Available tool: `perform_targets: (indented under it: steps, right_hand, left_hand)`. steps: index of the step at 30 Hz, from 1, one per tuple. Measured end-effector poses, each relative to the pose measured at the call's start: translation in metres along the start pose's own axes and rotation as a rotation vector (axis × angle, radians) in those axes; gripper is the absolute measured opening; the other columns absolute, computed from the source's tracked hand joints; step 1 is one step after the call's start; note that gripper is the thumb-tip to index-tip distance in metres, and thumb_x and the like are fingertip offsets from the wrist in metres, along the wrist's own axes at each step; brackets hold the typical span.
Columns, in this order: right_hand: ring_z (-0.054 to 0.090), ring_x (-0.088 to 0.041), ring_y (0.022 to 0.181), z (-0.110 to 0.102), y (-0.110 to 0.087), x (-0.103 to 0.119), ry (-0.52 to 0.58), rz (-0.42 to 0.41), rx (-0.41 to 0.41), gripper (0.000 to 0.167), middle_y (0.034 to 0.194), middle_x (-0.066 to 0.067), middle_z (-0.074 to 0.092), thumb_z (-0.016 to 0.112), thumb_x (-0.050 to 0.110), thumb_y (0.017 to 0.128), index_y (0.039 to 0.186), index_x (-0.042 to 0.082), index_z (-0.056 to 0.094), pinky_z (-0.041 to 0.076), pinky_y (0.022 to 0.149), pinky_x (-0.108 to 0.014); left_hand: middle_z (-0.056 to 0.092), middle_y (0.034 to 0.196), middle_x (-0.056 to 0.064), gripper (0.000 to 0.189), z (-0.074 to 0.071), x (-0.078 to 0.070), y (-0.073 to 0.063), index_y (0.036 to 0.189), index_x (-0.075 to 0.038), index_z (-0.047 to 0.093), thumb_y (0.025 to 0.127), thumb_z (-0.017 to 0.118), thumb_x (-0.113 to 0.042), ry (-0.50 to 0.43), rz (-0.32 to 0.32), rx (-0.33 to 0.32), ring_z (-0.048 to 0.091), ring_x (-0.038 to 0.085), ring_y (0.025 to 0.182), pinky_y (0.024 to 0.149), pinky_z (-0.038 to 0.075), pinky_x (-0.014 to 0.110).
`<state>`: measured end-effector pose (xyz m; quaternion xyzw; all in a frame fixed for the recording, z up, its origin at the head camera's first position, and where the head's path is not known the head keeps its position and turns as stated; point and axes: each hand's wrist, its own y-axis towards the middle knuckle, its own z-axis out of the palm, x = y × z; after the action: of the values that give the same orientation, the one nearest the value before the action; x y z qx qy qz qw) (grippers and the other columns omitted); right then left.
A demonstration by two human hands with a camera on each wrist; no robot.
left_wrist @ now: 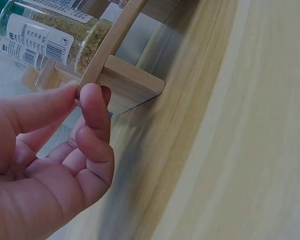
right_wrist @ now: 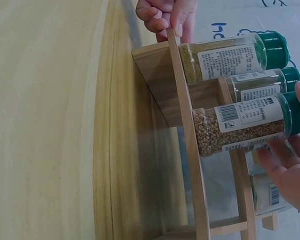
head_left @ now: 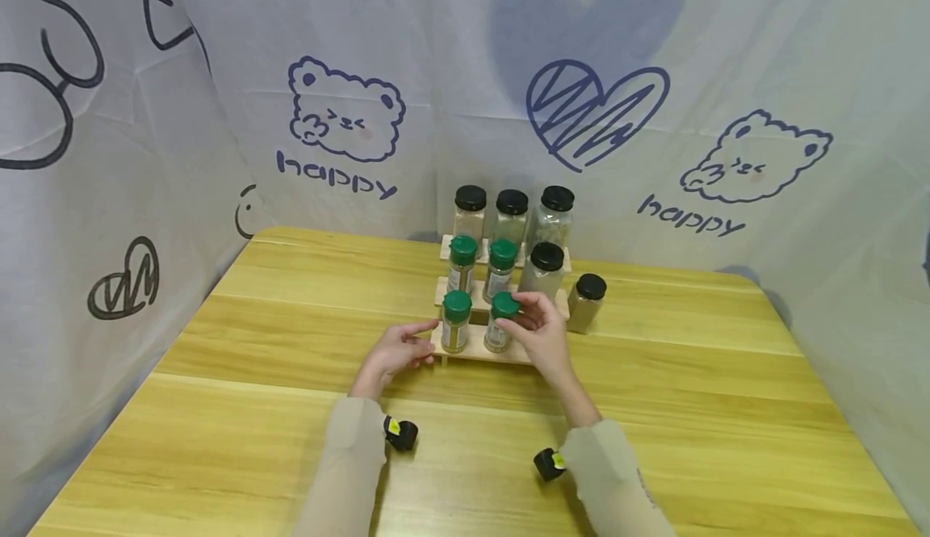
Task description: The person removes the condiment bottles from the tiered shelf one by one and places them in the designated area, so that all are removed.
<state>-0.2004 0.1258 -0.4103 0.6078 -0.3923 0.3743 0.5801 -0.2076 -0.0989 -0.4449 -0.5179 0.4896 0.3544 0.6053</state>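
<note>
A stepped wooden rack (head_left: 475, 346) holds spice jars on three tiers. My left hand (head_left: 392, 351) pinches the left end of its lowest shelf between thumb and fingers, clearly seen in the left wrist view. On that shelf, my right hand (head_left: 545, 341) holds a green-capped spice jar (right_wrist: 240, 122) by its cap, thumb on one side and fingers on the other. The jar stands upright with brown grains inside and a white label. Left of it is another green-capped jar (head_left: 455, 333). Two green-capped jars and a black-capped jar (head_left: 541, 274) occupy the middle tier.
Three black-capped jars (head_left: 512, 218) line the top tier. One more black-capped jar (head_left: 585, 307) stands on the wooden table (head_left: 291, 319) just right of the rack. A white printed curtain (head_left: 450, 77) hangs close behind the rack.
</note>
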Motion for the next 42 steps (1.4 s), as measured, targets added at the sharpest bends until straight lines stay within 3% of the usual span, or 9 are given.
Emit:
perform_targets:
  steps: [10,17,22,23,28,30,35,39,42]
  right_hand:
    - [0.058,-0.012,0.081,0.0,-0.001,0.003,0.014,-0.023,-0.067,0.033,0.099,-0.032,0.056,0.066,-0.017,0.068,0.098,-0.018,0.052,0.048,0.07,-0.021]
    - [0.059,-0.012,0.082,-0.008,-0.006,0.006,0.032,-0.022,-0.096,0.032,0.101,-0.026,0.058,0.07,-0.011,0.068,0.097,-0.014,0.055,0.048,0.071,-0.021]
    - [0.06,-0.013,0.081,-0.017,-0.008,0.004,0.058,-0.072,-0.107,0.031,0.099,-0.013,0.063,0.071,-0.008,0.069,0.096,-0.01,0.057,0.049,0.07,-0.022]
    - [0.06,-0.014,0.082,-0.02,-0.008,-0.007,0.092,-0.102,-0.098,0.032,0.1,-0.011,0.063,0.072,-0.004,0.069,0.097,-0.007,0.058,0.049,0.07,-0.022]
    - [0.059,-0.014,0.083,-0.035,-0.012,-0.017,0.098,-0.175,-0.102,0.035,0.102,-0.011,0.062,0.074,-0.002,0.069,0.1,-0.004,0.059,0.048,0.07,-0.021]
    - [0.059,-0.013,0.082,-0.037,-0.015,-0.003,0.057,-0.159,-0.116,0.035,0.101,-0.01,0.062,0.071,-0.009,0.069,0.1,-0.01,0.057,0.047,0.07,-0.02]
    - [0.059,-0.012,0.081,-0.045,-0.018,0.009,0.059,-0.173,-0.117,0.034,0.101,-0.008,0.063,0.068,-0.012,0.07,0.1,-0.015,0.054,0.047,0.069,-0.018]
    - [0.06,-0.015,0.083,-0.065,-0.015,-0.029,0.068,-0.255,-0.093,0.036,0.103,-0.014,0.062,0.072,-0.004,0.071,0.104,-0.006,0.058,0.048,0.069,-0.02]
    - [0.06,-0.021,0.086,-0.082,-0.012,-0.064,0.077,-0.266,-0.099,0.04,0.106,-0.017,0.06,0.071,-0.007,0.07,0.108,-0.004,0.058,0.049,0.071,-0.024]
  left_hand:
    - [0.061,0.081,0.011,0.044,0.001,0.0,0.001,0.128,0.001,0.047,0.084,0.054,0.006,-0.004,-0.004,0.015,0.057,0.012,0.062,0.054,0.041,0.021]
    - [0.061,0.082,0.011,0.045,0.001,0.0,0.002,0.128,0.0,0.046,0.084,0.054,0.007,-0.005,-0.008,0.02,0.056,0.013,0.062,0.055,0.041,0.021]
    - [0.061,0.082,0.01,0.045,0.001,0.0,0.002,0.129,0.0,0.046,0.085,0.053,0.006,0.004,-0.004,0.017,0.056,0.012,0.062,0.054,0.04,0.02]
    - [0.061,0.082,0.01,0.045,0.001,0.0,0.002,0.129,0.0,0.046,0.085,0.053,0.006,0.003,-0.005,0.016,0.056,0.012,0.062,0.054,0.04,0.02]
    - [0.061,0.085,0.012,0.045,0.001,0.001,0.002,0.128,0.0,0.047,0.085,0.054,0.006,0.001,-0.006,0.015,0.056,0.013,0.063,0.055,0.04,0.021]
    - [0.061,0.085,0.012,0.045,0.001,0.001,0.002,0.128,0.0,0.047,0.085,0.054,0.006,0.002,-0.006,0.014,0.056,0.013,0.063,0.055,0.04,0.021]
    - [0.061,0.084,0.012,0.045,0.0,0.001,0.004,0.128,0.001,0.046,0.084,0.054,0.006,-0.009,-0.002,0.018,0.056,0.013,0.062,0.054,0.04,0.02]
    - [0.061,0.083,0.011,0.045,0.0,0.002,0.004,0.128,0.001,0.046,0.084,0.054,0.006,-0.009,0.004,0.023,0.056,0.012,0.062,0.054,0.04,0.02]
    - [0.061,0.082,0.01,0.045,0.0,0.002,0.003,0.128,0.001,0.046,0.085,0.053,0.006,-0.006,0.006,0.024,0.056,0.011,0.061,0.054,0.04,0.02]
